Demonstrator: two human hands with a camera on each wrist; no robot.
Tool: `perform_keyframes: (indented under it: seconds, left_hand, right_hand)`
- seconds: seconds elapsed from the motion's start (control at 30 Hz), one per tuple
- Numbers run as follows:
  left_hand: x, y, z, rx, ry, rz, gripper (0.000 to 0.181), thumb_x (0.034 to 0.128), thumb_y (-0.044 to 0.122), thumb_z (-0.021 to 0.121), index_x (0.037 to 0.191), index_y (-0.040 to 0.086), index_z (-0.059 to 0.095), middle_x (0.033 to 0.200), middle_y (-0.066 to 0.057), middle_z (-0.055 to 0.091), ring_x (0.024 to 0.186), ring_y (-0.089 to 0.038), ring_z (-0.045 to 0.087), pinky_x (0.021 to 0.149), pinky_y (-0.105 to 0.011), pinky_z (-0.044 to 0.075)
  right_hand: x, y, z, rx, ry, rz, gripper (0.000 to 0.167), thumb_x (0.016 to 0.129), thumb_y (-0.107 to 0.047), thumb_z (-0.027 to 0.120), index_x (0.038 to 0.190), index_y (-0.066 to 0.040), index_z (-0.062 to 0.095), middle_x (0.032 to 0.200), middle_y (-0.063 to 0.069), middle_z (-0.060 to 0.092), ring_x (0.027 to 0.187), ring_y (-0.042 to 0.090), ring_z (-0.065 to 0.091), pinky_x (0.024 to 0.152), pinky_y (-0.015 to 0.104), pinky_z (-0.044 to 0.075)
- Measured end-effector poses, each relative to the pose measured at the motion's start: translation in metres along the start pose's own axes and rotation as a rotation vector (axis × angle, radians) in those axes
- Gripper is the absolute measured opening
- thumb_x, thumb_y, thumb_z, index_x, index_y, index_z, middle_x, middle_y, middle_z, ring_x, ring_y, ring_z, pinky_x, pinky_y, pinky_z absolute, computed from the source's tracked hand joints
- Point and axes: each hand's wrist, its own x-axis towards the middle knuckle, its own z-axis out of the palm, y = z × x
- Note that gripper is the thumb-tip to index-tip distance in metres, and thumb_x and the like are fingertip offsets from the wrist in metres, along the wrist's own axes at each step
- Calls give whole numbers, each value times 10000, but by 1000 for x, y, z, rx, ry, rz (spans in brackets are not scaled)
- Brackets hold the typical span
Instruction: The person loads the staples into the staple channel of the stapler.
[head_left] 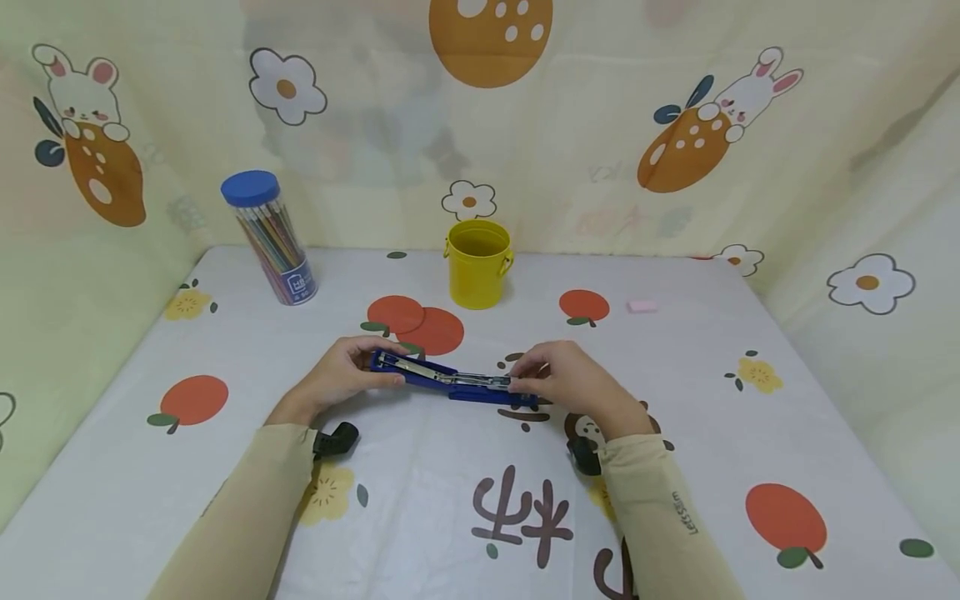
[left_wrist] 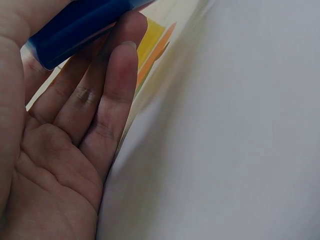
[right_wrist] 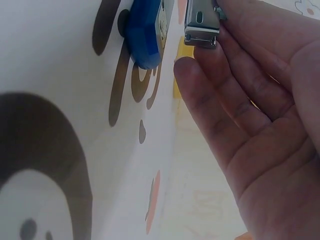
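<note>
A dark blue stapler [head_left: 480, 394] lies unfolded in front of me, its cover swung far back from the base. My left hand [head_left: 348, 371] grips the cover end between thumb and fingers, and the left wrist view shows the blue cover [left_wrist: 80, 32] at the fingertips. With thumb and fingertips, my right hand [head_left: 573, 379] pinches the end of the silver metal magazine [right_wrist: 201, 22]. That magazine sits slightly above the blue base [right_wrist: 145, 40], apart from it at this end. Whether staples lie inside cannot be made out.
Behind the hands stands a small yellow bucket [head_left: 478, 279]. A clear tub of pencils with a blue lid [head_left: 251, 189] is at the back left. At the back right lies a pink eraser [head_left: 641, 307]. A patterned curtain [head_left: 570, 142] rises behind the table.
</note>
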Motion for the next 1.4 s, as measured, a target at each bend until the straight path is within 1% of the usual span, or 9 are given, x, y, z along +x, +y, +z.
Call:
perform_keyframes:
  seconds: [0.3,0.43,0.53,0.67,0.77,1.0,1.13,1.27,1.4]
  left_hand:
    - [-1,1,1,6,6,-10,428,804,149,871,1202,89,723,1168,-126,672,920,-268,625,737,-266,537]
    - [-1,1,1,6,2,-3,427,809,139,865,1206,80,720,1168,-125,674,917,-267,624,732,-261,536]
    - [-1,2,1,11,7,-9,427,808,145,866,1205,83,722,1160,-123,676,905,-265,617,720,-257,531]
    - [-2,2,1,15,8,-16,424,807,156,868,1202,97,726,1156,-115,679,900,-272,612,715,-257,529]
    - [-2,3,0,24,7,-4,422,810,159,864,1205,101,726,1159,-113,679,901,-281,610,717,-259,528]
    - [-2,2,0,35,12,7,415,814,158,864,1202,103,728,1149,-109,680,892,-273,609,713,-257,524]
    - [-2,2,1,36,13,11,409,814,154,862,1199,113,730,1157,-102,680,903,-279,617,725,-260,531]
    - [-2,1,0,31,10,11,421,815,144,861,1209,92,722,1168,-112,674,914,-283,615,732,-262,532]
    - [-2,2,1,30,16,-2,428,811,139,864,1209,79,718,1161,-120,669,906,-282,605,718,-254,523]
  right_hand:
    - [0,-2,2,-22,17,10,131,875,-218,815,993,-166,789,957,-50,696,895,180,628,787,333,553]
    - [0,-2,2,-26,30,-28,46,859,-199,827,896,-184,803,932,-51,687,882,178,618,781,331,547]
    - [0,-2,3,-34,32,-50,32,850,-200,835,851,-191,804,920,-55,686,881,174,613,782,330,542]
    - [0,-3,2,-22,27,-32,89,848,-208,838,928,-186,806,937,-64,703,883,163,630,792,333,550]
    - [0,-2,0,-17,30,-17,118,845,-211,842,955,-194,802,937,-71,711,874,161,638,784,335,555]
    - [1,-2,0,-65,17,-87,42,857,-196,827,895,-215,822,905,-79,694,886,158,614,776,323,538]
    - [1,-1,1,-68,12,-91,41,856,-207,828,896,-214,828,896,-79,691,889,164,606,773,321,535]
    - [2,2,1,-52,5,-58,91,843,-244,842,928,-220,820,930,-81,698,913,169,614,791,332,542]
    - [1,7,0,16,13,-3,336,793,-305,882,1086,-189,768,993,-50,695,948,184,623,830,368,546]
